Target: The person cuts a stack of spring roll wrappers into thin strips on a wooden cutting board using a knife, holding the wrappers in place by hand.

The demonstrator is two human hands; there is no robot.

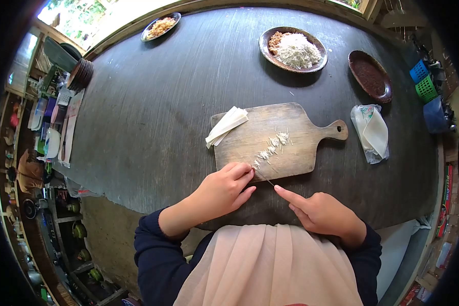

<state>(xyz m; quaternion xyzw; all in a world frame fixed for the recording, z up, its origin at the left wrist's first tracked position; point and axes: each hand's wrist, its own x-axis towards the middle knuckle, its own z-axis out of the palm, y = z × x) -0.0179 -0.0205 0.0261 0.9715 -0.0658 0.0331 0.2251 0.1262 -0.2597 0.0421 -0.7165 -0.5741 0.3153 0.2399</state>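
A wooden cutting board (297, 120) with a handle lies on the dark table before me. My left hand (224, 184) rests at its near left edge, fingers curled and pressed down; what they hold is hidden. My right hand (317, 210) grips a knife (264, 178), index finger stretched along it; the handle is hidden in the palm. The blade reaches to the left fingertips. Thin white shreds (273, 147) run in a slanting line over the board. Flat white strips (228, 125) are stacked at its far left corner.
Right of the board lies a clear plastic bag (371, 133) with folded white sheets. Beyond it stands a dark brown oval dish (368, 76). A plate (262, 49) carries white shreds and brown pieces; a smaller plate (160, 27) is farther left. Stacked brown dishes (80, 75) stand at the left edge.
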